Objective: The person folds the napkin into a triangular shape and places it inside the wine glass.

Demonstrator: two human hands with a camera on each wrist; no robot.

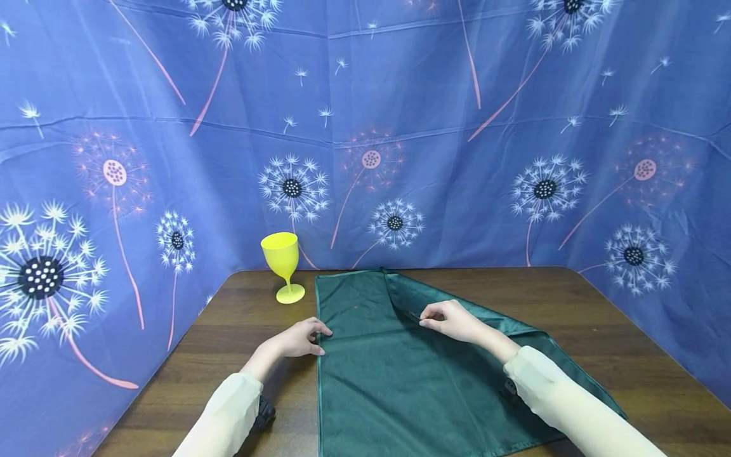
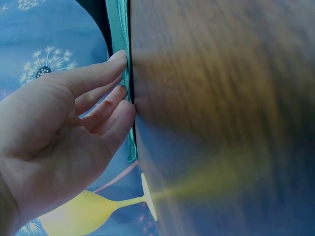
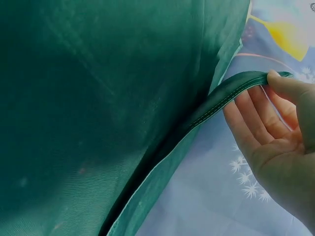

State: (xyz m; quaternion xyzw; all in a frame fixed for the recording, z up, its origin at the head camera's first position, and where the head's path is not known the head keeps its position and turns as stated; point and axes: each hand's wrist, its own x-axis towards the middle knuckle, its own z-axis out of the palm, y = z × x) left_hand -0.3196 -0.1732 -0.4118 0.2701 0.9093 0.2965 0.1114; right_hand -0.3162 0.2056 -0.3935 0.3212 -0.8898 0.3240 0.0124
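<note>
A dark green cloth (image 1: 388, 374) with a stitched hem lies on the wooden table, its right part folded over toward the middle. Between thumb and fingers, my right hand (image 1: 454, 320) pinches the hem of the folded part, slightly raised. The right wrist view shows this hem (image 3: 221, 101) curving up to the thumb of that hand (image 3: 275, 132). At the cloth's left edge, my left hand (image 1: 299, 338) rests with fingers fairly straight and fingertips touching the border. In the left wrist view its thumb and fingers (image 2: 115, 98) lie against the green edge (image 2: 119, 29).
A yellow goblet (image 1: 283, 263) stands upright at the back left of the wooden table (image 1: 228, 330), just beyond the cloth's far left corner. A blue curtain with dandelion prints (image 1: 365, 89) hangs behind and along both sides of the table.
</note>
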